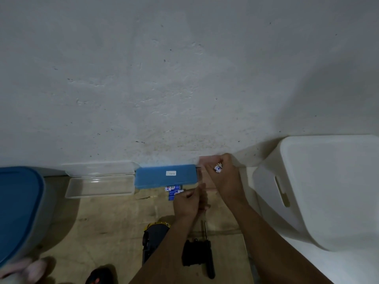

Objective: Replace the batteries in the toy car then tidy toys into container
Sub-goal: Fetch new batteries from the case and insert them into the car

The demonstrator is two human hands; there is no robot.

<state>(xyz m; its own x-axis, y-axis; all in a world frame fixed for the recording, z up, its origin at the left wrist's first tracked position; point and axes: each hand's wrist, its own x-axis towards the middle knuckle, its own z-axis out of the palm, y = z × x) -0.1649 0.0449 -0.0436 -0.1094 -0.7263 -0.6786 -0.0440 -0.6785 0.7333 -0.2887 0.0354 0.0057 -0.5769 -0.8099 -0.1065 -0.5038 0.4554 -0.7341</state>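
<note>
Currently: right hand (pixel 224 178) is up by the wall, fingers clamped round a few white-and-blue held batteries (pixel 218 168). Left hand (pixel 189 202) is lower and just beside it, fingers curled; whether it holds anything, cannot tell. Loose batteries (pixel 174 192) lie on the floor (pixel 114 222), touching the front edge of the blue case (pixel 155 177). A clear tray (pixel 100 186) sits left of the case. The toy car (pixel 152 240), dark with yellow trim, lies on the floor, partly hidden by the left forearm. A black remote (pixel 198 254) lies just to its right. White container (pixel 328 191) at right, well apart from the car.
</note>
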